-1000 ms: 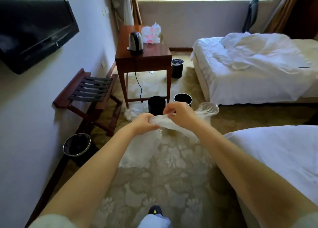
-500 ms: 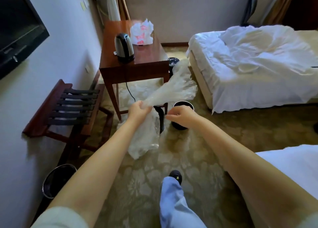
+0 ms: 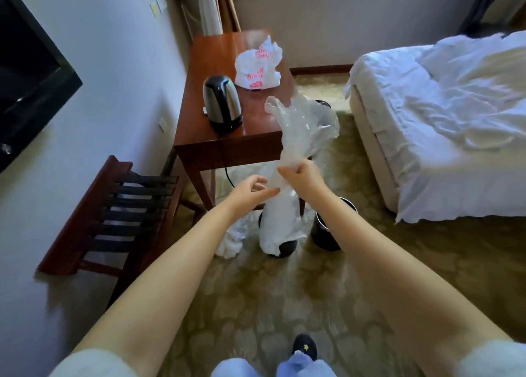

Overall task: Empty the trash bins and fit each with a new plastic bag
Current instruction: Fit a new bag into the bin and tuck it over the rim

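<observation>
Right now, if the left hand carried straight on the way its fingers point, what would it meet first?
The plastic bag, just below where the right hand grips it. The left hand points its fingers at the bag and looks almost touching, though depth is hard to judge.

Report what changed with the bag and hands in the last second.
The plastic bag, stretched between both hands a second ago, swung upward. The right hand now grips its middle; the left hand, which held it half a second ago, only reaches fingertips to it. Black bins, kettle and table stayed put.
</observation>
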Tool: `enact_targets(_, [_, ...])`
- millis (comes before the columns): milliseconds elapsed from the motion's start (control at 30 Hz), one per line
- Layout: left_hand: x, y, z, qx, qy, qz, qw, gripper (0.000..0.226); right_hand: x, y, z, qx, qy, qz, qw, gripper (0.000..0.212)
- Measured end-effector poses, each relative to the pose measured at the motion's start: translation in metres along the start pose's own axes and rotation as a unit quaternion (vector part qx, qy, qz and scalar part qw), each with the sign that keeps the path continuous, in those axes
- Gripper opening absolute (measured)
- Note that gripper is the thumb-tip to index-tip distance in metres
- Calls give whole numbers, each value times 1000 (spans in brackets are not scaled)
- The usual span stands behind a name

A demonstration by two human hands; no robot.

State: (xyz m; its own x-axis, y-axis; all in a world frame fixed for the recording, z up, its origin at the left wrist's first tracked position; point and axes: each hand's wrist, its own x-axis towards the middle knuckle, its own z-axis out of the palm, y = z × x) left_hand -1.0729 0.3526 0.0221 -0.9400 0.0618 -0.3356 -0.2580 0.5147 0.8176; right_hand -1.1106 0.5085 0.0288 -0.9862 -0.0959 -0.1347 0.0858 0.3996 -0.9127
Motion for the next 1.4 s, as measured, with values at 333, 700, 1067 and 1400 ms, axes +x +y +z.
enact_targets(333, [152, -13, -47, 20, -120, 20, 992, 82, 115, -6, 15, -43, -3, 41, 998, 41])
enact_targets(700, [298, -60, -25, 54, -69, 80, 993, 18, 217, 51, 39, -47, 61, 13, 997, 30])
enact_targets(1067, [426, -249, 126, 67, 13, 53, 996, 22, 276, 352, 106, -88, -4, 101, 991, 52])
enact_targets(1400, [512, -418, 200, 91, 75, 91, 989, 25, 346, 550, 212, -109, 6, 34, 993, 39])
